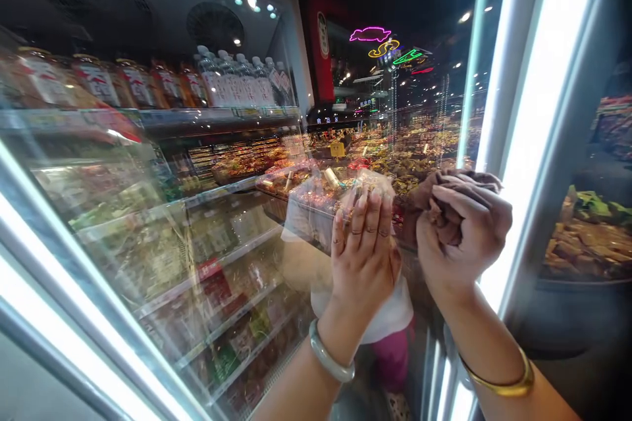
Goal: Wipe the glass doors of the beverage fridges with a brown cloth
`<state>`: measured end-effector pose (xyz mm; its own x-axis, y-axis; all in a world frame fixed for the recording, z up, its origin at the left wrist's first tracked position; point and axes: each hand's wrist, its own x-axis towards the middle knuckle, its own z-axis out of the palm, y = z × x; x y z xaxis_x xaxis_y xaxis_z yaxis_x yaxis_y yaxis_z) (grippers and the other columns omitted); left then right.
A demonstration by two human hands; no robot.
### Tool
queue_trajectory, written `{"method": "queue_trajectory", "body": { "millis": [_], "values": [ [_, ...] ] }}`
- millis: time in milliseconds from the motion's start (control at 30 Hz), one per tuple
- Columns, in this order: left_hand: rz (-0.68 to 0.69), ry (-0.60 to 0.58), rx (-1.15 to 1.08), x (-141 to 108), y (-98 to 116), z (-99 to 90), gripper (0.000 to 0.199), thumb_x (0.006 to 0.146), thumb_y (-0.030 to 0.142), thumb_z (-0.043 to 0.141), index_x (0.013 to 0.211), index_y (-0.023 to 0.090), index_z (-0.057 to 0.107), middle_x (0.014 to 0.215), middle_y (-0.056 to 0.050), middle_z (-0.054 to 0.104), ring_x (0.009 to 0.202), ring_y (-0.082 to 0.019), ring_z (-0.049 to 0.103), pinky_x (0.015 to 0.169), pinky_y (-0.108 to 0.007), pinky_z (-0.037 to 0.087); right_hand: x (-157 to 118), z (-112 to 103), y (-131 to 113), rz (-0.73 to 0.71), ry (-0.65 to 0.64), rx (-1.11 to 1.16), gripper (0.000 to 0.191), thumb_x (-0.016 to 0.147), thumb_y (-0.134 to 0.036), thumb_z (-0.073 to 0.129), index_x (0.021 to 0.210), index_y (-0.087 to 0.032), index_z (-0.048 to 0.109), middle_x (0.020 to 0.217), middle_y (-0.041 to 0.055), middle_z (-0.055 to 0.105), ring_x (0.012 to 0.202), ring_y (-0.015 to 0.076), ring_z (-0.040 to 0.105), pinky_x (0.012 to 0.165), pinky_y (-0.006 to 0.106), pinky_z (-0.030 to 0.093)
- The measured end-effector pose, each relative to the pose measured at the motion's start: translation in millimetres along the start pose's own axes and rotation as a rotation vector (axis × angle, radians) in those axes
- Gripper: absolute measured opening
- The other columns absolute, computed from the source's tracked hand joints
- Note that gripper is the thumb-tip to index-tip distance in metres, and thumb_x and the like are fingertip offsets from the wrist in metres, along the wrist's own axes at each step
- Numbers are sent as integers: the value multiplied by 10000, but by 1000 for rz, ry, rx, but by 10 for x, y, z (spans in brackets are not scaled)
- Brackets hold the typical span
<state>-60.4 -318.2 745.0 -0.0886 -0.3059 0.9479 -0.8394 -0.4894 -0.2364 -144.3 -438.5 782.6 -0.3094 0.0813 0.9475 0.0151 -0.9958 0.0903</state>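
Note:
A glass door [237, 210] with bright strip lights along its sides spreads in front of me, full of reflections. My left hand [364, 247], a pale bangle at its wrist, lies flat with its fingers stretched upward against the glass. To its right, my right hand [467, 227] is closed around a crumpled brown cloth [439, 204], which is bunched up against the pane near the lit right edge. A gold bangle circles that wrist. The palm side of each hand is hidden.
Behind the glass, shelves hold amber bottles [138, 82] and clear bottles [237, 79] at the top, with blurred packages [214, 276] lower down. A lit door edge [533, 112] rises at the right. Beyond it is a bin of goods [587, 243].

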Motion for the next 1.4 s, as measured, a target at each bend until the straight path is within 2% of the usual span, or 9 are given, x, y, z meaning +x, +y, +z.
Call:
{"method": "queue_trajectory", "body": {
  "millis": [133,300,567,767,900,1000,1133,1233,1400],
  "values": [
    [20,-2,13,-36,-32,-7,631,1004,239,426,1606,81,318,1659,-111,361,1612,-214,146,1343,-466,59,-167,5,-174,-62,-95,-20,412,804,-170,750,1197,-271,676,1154,91,688,1111,302,686,1021,548,556],
    [22,-17,20,-124,-42,-12,658,1000,239,457,1618,95,281,1646,-95,384,1608,-211,165,1343,-463,68,-443,-289,-28,-148,-189,-3,443,769,-136,796,1179,-262,684,1078,58,714,1002,261,725,968,485,595],
    [-89,-28,34,-263,-27,-14,625,1017,253,455,1619,170,308,1626,-92,416,1601,-197,191,1335,-473,-26,-375,-68,-204,-35,-106,1,460,765,-143,784,1199,-271,698,1101,82,711,1067,304,687,1009,556,554],
    [-100,-23,47,-437,-91,-38,694,1003,258,519,1633,159,245,1618,-105,425,1605,-194,161,1338,-459,22,-663,-354,-37,-149,-211,-11,425,694,-153,872,1081,-262,733,1060,75,729,1005,298,712,911,513,596],
    [-99,-20,7,-441,-108,-86,675,1009,247,494,1633,162,249,1607,-98,446,1604,-183,160,1338,-447,22,-479,-163,-160,9,-73,32,509,711,-94,814,1182,-260,714,1054,72,709,993,283,709,987,552,566],
    [-97,-47,-12,-475,-155,-132,649,1021,242,431,1635,144,247,1620,-99,429,1601,-183,169,1336,-409,28,-571,-43,-369,-1,-110,19,429,760,-160,800,1169,-268,727,1094,91,713,1070,322,675,981,573,552],
    [-94,-67,16,-591,-251,-170,664,1010,246,437,1634,122,245,1601,-123,456,1595,-193,199,1335,-409,32,-873,-219,-356,-134,-263,-9,363,756,-167,824,1084,-303,748,1100,68,728,1062,317,681,925,533,573],
    [-96,-84,-8,-640,-296,-201,685,996,214,457,1637,130,234,1599,-111,464,1598,-180,187,1335,-403,31,-841,-286,-258,-38,-193,-28,439,726,-134,848,1111,-314,738,1102,52,720,1024,299,709,943,536,574],
    [-117,-128,-99,-696,-366,-291,674,1006,190,370,1646,99,180,1691,-125,284,1606,-218,150,1331,-411,62,-658,28,-522,70,-104,-4,480,765,-154,800,1208,-316,710,1111,73,721,1054,300,680,983,547,550]
  ]
}}
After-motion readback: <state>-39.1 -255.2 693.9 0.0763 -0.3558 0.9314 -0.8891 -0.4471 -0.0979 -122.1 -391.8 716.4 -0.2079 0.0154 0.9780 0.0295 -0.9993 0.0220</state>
